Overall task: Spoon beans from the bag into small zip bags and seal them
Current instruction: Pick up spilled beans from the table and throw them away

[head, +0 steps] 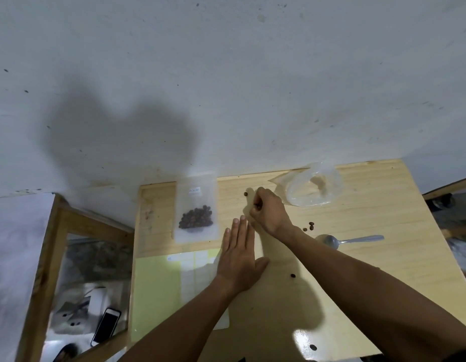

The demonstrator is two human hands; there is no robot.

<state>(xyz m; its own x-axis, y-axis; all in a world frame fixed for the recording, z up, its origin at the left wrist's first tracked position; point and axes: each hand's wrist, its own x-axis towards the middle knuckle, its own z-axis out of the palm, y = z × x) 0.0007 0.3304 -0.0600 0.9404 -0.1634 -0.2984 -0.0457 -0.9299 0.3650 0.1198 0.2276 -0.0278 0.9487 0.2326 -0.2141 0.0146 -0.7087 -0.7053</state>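
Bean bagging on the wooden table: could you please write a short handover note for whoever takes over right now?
Left hand: open, flat on the light wooden table, holding nothing.
Right hand: fingers curled shut, apparently pinching a loose bean.
Frosted small zip bag with dark beans: lies filled at the table's far left; seal state unclear.
Clear crumpled plastic supply bag: far right, nearly empty.
Metal spoon: lies unused, right of the hands.
Stray dark beans: scattered on the table.
Left: gather strays, bag them, check the seal.

table point(357, 205) pale wood | beans point(196, 216) dk brown | spoon point(349, 240) silver | wall point(226, 87) white
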